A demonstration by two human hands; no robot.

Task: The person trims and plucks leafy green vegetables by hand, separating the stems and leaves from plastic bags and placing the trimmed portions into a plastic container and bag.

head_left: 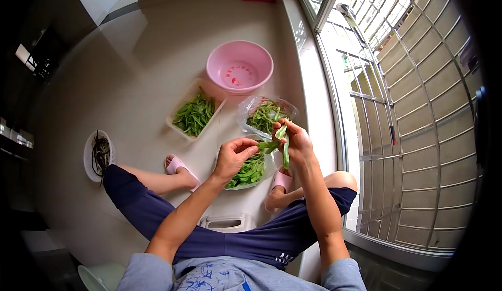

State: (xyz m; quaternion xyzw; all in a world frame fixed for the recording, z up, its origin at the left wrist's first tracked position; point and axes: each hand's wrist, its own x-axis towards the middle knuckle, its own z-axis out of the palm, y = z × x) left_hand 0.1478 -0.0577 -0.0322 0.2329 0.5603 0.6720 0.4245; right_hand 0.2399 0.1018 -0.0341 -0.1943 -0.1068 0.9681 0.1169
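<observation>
Thumb and fingers of my left hand (234,158) pinch the tip of a green leaf (267,145). My right hand (296,141) is closed round the leafy green stem (286,152), with leaves hanging below its fingers. Under my hands lies a clear plastic bag of green leaves (248,172), partly hidden by my left hand. Just beyond my right hand is another clear bag (244,114) with trimmed greens and stems (265,114). A rectangular basket (177,129) of long green leaves (193,115) sits further left.
An empty pink basin (240,66) stands beyond the basket. At the left is a white oval basket (89,157) with dark, thin strands (100,152). A window ledge and metal bars (418,118) run along the right. Pink slippers (181,170) are on my feet.
</observation>
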